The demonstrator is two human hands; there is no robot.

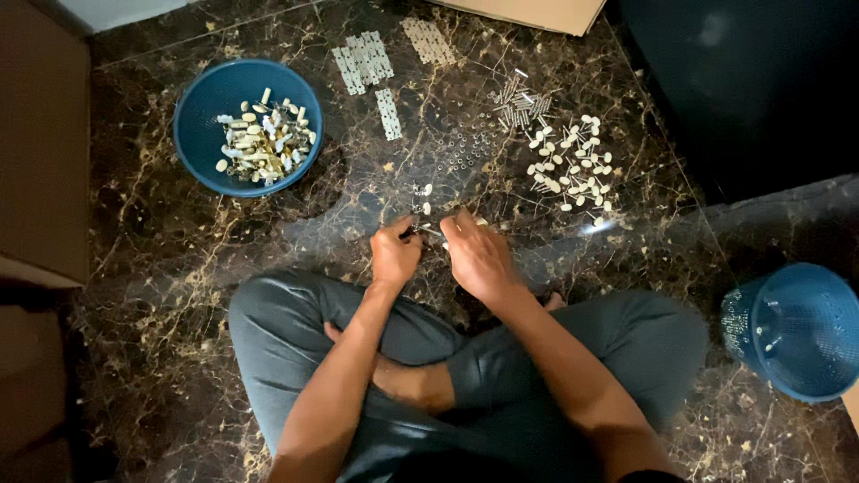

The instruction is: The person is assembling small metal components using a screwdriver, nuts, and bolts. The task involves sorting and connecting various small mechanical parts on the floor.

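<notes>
Head view looks straight down on a small metal part [428, 231] pinched between two hands just above a dark marbled floor [161, 358], in front of the person's crossed legs. Its shape is too small and dim to tell. The left hand [395, 252] is curled into a loose fist, its fingertips closed on the left end of the part. The right hand [477, 255] lies knuckles-up, its fingers bent onto the right end, so the two hands nearly touch.

Just beyond the hands a few tiny pale pieces [424, 199] lie on the floor. Farther out and to the right is a scatter of white oval caps [573, 161], with a bundle of short metal pins [519, 103] at its far-left edge and a patch of small rings [465, 152] just left of the caps. At the far middle lie flat white strips [362, 61], several side by side, one [387, 114] lying nearer and another group [428, 40] to the right.

Far left sits a round blue bowl [201, 107] with a heap of cream and metal pieces [264, 139] inside. Near right, a blue mesh basket [796, 331] lies tipped on its side. Brown cardboard [40, 143] runs along the left edge, and another sheet [537, 12] shows at the far edge.
</notes>
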